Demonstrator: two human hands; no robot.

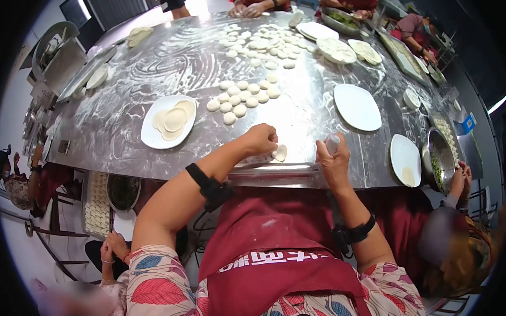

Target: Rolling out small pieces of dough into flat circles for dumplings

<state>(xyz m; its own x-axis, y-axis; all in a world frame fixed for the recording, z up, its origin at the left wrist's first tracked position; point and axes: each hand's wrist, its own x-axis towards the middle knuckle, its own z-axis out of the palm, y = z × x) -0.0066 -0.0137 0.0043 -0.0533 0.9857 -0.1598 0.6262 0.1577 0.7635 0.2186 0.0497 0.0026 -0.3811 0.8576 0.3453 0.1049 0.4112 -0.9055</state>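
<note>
My left hand [261, 140] is closed over the front of the steel table, its fingertips at the edge of a small round of dough [280, 152]. A short way to the right, my right hand [335, 156] is wrapped round a pale, rounded thing that looks like the end of a rolling pin [332, 142]; most of it is hidden by the fingers. Beyond my left hand lies a group of small flattened dough pieces [245, 95]. A white plate [148, 134] with several rolled dough wrappers [173, 120] is to their left.
A bare white plate [357, 107] lies at right, with another plate [403, 153] holding one wrapper nearer. A steel bowl of green filling [438, 157] stands by a co-worker's hands [460, 180]. More dough pieces [268, 43] cover the far table. Other people sit around it.
</note>
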